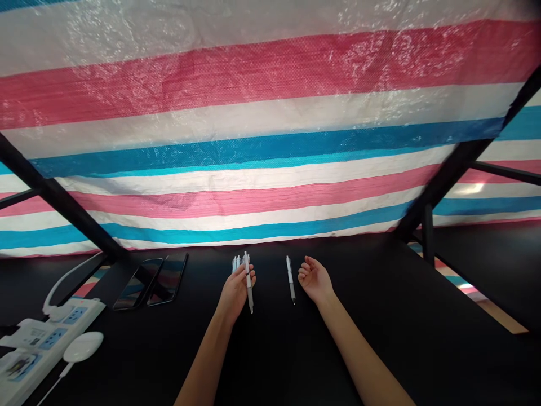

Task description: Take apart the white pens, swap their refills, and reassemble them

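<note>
My left hand (236, 287) is closed on a white pen with a grey grip (249, 290), held roughly upright in the view with its tip toward me. Just beyond those fingers, partly hidden by them, the tops of more white pens (235, 263) show. A single white and grey pen (291, 279) lies on the black table (274, 349) between my hands. To the right of that pen, not touching it, is my right hand (315, 279), its fingers loosely curled with nothing visible in them.
Two dark phones (137, 285) (168, 280) lie at the left. Nearer me on that side are a white power strip (54, 344) with plugs and cables and a round white charger (83, 346). Striped sheeting (253, 124) hangs behind, between black frame bars (71, 208) (448, 180).
</note>
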The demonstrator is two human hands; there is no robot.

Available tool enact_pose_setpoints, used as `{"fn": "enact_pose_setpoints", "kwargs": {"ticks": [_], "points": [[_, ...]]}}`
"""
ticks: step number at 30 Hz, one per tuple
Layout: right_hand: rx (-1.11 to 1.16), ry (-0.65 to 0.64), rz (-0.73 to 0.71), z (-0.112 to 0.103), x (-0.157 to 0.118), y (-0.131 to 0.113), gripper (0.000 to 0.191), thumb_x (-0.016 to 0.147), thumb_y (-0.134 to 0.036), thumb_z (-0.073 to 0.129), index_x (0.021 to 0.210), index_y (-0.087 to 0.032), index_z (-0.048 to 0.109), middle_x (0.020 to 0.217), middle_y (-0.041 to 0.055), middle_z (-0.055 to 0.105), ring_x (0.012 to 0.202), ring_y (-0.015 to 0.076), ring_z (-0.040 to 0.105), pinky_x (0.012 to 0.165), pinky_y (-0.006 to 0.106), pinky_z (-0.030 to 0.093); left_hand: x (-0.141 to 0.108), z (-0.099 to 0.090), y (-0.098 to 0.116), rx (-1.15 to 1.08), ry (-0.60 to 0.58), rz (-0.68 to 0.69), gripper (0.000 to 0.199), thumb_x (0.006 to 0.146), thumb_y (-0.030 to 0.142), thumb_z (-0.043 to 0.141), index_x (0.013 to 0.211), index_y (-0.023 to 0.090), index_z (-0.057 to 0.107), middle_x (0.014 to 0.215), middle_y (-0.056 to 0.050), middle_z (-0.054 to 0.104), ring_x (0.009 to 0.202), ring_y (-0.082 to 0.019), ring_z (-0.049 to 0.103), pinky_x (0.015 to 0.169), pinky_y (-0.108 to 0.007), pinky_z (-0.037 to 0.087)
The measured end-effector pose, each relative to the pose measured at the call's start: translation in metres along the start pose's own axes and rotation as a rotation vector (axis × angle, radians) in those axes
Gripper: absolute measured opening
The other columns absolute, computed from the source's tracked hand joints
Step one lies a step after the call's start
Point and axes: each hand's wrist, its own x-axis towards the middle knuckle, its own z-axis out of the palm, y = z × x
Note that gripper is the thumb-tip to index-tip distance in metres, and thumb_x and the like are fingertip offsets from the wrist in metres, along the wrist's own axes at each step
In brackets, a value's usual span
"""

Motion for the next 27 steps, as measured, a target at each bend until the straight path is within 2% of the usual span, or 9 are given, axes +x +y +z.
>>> {"fn": "enact_pose_setpoints", "kwargs": {"ticks": [1,3,6,9,12,14,19,23,27], "points": [[0.015,0.011,0.004,0.001,0.0,0.0,0.007,0.078,-0.016,0.054,0.073,-0.02,0.051,0.045,-0.0082,0.04,0.037,0.0052,0.038,0.036,0.015,0.034,0.001,-0.002,-0.002,0.066,0.034,0.056,0.022,0.072,0.01,0.058,0.093,0.016,0.059,0.089,-0.004,0.061,0.077,-0.012,0.061,0.077,-0.027,0.05],[0.029,0.024,0.008,0.002,-0.001,0.0,0.007,0.079,-0.016,0.052,0.073,-0.019,0.051,0.045,-0.0081,0.04,0.037,0.0054,0.038,0.036,0.015,0.034,0.004,-0.006,-0.007,0.235,0.023,0.223,0.018,0.071,0.018,0.064,0.088,0.019,0.058,0.089,-0.003,0.062,0.084,-0.015,0.062,0.083,-0.033,0.049],[0.021,0.024,0.011,0.002,-0.001,0.0,0.007,0.078,-0.016,0.053,0.073,-0.019,0.051,0.046,-0.0082,0.04,0.037,0.0054,0.038,0.036,0.015,0.034,0.007,-0.012,-0.015,0.626,0.009,0.472,0.015,0.071,0.031,0.065,0.073,0.017,0.059,0.085,-0.003,0.06,0.087,-0.019,0.062,0.083,-0.035,0.05],[-0.005,0.006,0.005,0.001,0.0,0.0,0.008,0.077,-0.016,0.056,0.072,-0.02,0.05,0.045,-0.0087,0.039,0.037,0.005,0.038,0.036,0.015,0.034,0.009,-0.017,-0.02,0.92,-0.01,0.609,0.021,0.078,0.035,0.055,0.088,0.019,0.065,0.104,-0.008,0.057,0.094,-0.02,0.061,0.081,-0.033,0.05],[-0.005,-0.006,-0.007,0.0,0.0,0.0,0.008,0.078,-0.016,0.055,0.073,-0.02,0.05,0.045,-0.0086,0.039,0.037,0.0051,0.038,0.036,0.015,0.034,0.009,-0.02,-0.025,1.23,-0.036,0.671,0.032,0.083,0.033,0.048,0.11,0.023,0.061,0.12,-0.009,0.054,0.109,-0.023,0.055,0.088,-0.036,0.047],[0.008,0.0,-0.004,0.0,-0.001,0.0,0.007,0.078,-0.016,0.053,0.073,-0.02,0.05,0.046,-0.0083,0.04,0.037,0.0054,0.038,0.036,0.015,0.035,0.008,-0.022,-0.028,1.462,-0.01,0.714,0.038,0.085,0.033,0.046,0.12,0.024,0.056,0.125,-0.01,0.053,0.118,-0.026,0.048,0.094,-0.041,0.042],[-0.001,0.019,-0.007,0.003,-0.002,0.001,0.008,0.077,-0.016,0.055,0.073,-0.02,0.05,0.046,-0.0086,0.04,0.037,0.0053,0.038,0.035,0.015,0.034,0.007,-0.026,-0.036,1.882,0.082,0.801,0.047,0.088,0.042,0.039,0.128,0.019,0.049,0.132,-0.014,0.05,0.123,-0.029,0.043,0.099,-0.047,0.034],[0.004,0.034,-0.01,0.003,-0.003,0.001,0.006,0.078,-0.016,0.054,0.074,-0.019,0.05,0.046,-0.0084,0.041,0.036,0.0051,0.038,0.035,0.015,0.034,0.009,-0.03,-0.039,2.015,0.094,0.833,0.052,0.089,0.044,0.037,0.129,0.014,0.048,0.135,-0.016,0.047,0.125,-0.03,0.04,0.099,-0.045,0.034],[-0.05,0.02,-0.017,0.003,-0.003,0.001,0.009,0.075,-0.017,0.058,0.073,-0.02,0.05,0.046,-0.0089,0.041,0.037,0.0048,0.038,0.036,0.015,0.034,0.011,-0.033,-0.041,1.969,0.075,0.872,0.053,0.088,0.046,0.037,0.129,0.014,0.049,0.136,-0.017,0.045,0.127,-0.031,0.038,0.1,-0.046,0.033]]}}
